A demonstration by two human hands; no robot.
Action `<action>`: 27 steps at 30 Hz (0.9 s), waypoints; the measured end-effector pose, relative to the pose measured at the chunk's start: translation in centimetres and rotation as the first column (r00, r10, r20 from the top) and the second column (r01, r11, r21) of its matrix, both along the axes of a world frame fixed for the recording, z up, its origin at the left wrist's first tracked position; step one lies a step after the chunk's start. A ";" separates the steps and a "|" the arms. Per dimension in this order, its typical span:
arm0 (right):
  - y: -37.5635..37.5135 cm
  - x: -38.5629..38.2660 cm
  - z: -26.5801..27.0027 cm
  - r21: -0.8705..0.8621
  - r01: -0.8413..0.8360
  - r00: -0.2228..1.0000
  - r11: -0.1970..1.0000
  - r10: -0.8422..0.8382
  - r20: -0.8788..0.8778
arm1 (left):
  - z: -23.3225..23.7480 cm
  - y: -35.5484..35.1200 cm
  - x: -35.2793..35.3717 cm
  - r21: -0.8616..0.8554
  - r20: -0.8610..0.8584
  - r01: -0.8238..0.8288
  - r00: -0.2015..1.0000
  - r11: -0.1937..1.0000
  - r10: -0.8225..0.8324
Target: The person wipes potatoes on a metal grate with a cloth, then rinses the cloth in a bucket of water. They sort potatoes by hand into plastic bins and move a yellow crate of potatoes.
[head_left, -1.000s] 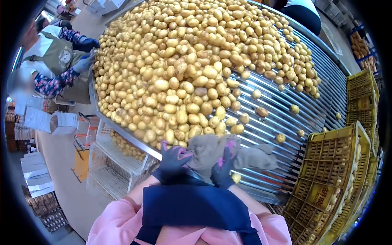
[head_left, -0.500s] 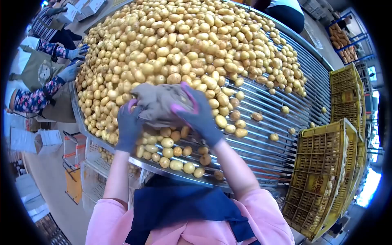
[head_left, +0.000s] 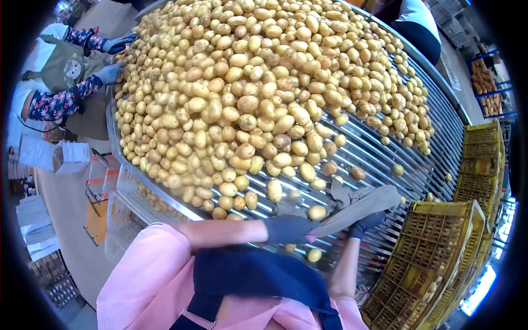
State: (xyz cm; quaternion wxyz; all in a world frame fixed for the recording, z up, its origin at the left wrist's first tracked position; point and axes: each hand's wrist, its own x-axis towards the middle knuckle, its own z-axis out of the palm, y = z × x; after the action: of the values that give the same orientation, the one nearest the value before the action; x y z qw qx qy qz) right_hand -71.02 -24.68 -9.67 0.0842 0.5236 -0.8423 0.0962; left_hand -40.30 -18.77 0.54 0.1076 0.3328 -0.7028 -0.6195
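Note:
A grey-brown cloth stretches between my two gloved hands over the front right of the metal roller table. My left hand, in a dark grey glove, reaches across my body and is closed on the cloth's near left end. Under the cloth's right part, my right hand grips it too, its fingers partly hidden. A loose fold of cloth lies on the rollers beside a single potato. Just beyond my hands, a large heap of potatoes covers the table.
Yellow plastic crates holding potatoes stand at the right edge. At the left, a co-worker's gloved hands touch the heap. Another person is at the far right side. White boxes and an orange-and-white cart stand on the left.
Both hands have moved right and nearer my body with the cloth, from the heap to the rollers. The bunched cloth is now drawn out long. My view has shifted slightly.

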 end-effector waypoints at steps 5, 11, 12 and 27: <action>-8.7 22.0 3.2 -0.641 -0.344 0.545 0.686 0.702 0.458 | 1.9 1.7 8.4 -0.219 0.059 -0.351 0.926 0.910 0.372; -12.6 38.2 -0.5 -0.549 0.188 0.081 0.815 0.544 0.835 | 3.6 4.1 17.6 -0.424 0.282 -0.738 0.443 0.525 0.851; -13.0 39.4 0.2 -0.537 0.193 0.038 0.821 0.541 0.840 | 3.7 4.3 18.4 -0.617 0.218 -0.677 0.342 0.400 0.914; -3.4 15.3 22.5 -0.403 -0.271 -0.409 0.874 0.275 0.870 | 10.4 2.5 6.4 -0.176 -0.252 -0.252 0.946 0.952 0.204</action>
State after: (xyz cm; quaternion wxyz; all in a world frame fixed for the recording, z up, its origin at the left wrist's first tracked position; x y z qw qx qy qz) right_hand -55.75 -28.13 12.84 -0.6523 0.4188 -0.3941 0.4937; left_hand -33.86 -16.30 10.92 0.2936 0.3250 -0.7023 -0.5612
